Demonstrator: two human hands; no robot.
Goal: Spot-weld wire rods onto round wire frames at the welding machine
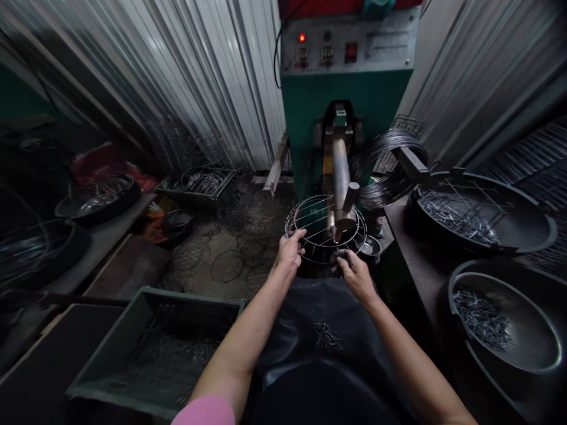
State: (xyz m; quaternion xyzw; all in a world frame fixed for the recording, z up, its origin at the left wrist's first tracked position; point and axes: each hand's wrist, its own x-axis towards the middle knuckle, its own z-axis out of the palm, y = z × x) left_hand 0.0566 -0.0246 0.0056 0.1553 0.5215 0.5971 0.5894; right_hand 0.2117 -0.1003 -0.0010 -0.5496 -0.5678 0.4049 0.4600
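A round wire rack (pixel 305 251) with straight cross wires is held level under the electrode arm (pixel 341 171) of a green spot-welding machine (pixel 301 112). My left hand (pixel 290 251) pinches the rack's left rim, thumb on top. At the near right rim, my right hand (pixel 353 270) has its fingers pressed together; whether it also holds a small wire piece there is too small to tell. The copper tip (pixel 336 235) of the machine meets the rack close to my right fingers. Several short wire pieces (pixel 328 335) lie on the dark apron (pixel 305 307) over my lap.
To the right stand large dark pans (pixel 549 233) with cut wire pieces, and a wire coil (pixel 390 147) hangs beside the machine. A green crate (pixel 106 354) sits at the left. Wire rings (pixel 228 265) litter the floor. Corrugated metal walls (pixel 199 71) close off the back.
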